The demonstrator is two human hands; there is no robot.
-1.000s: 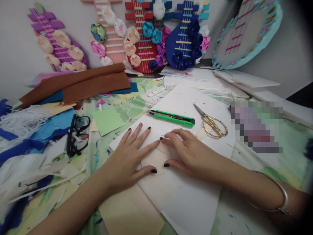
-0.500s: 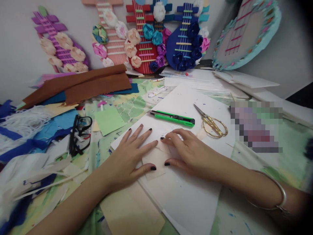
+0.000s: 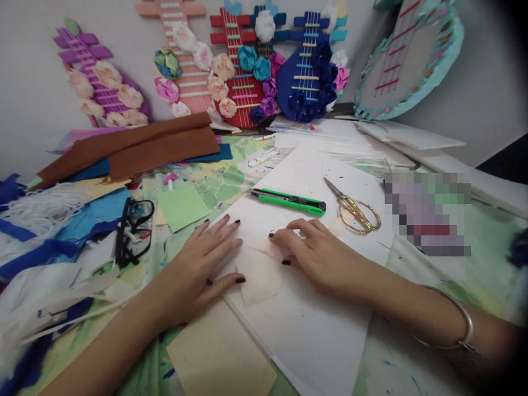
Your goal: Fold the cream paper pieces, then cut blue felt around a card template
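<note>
A small cream paper square lies on the white board between my hands. My left hand rests just left of the square, its fingers spread and nothing in them. Over the square's upper right side, my right hand has its fingers bent and a gap between index finger and thumb. Whether its fingertips touch the paper I cannot tell. A green utility knife lies beyond my hands, blade to the left. To its right are gold-handled scissors, slightly spread.
Black-framed glasses and a light green paper square lie to the left. A larger cream sheet is in front. Brown sheets lie behind. Decorated lute shapes lean on the wall. Something pixelated is at right.
My left hand has moved left, away from the cream square, uncovering more of it. My right thumb has drawn up nearer the index finger. The view has shifted slightly.
</note>
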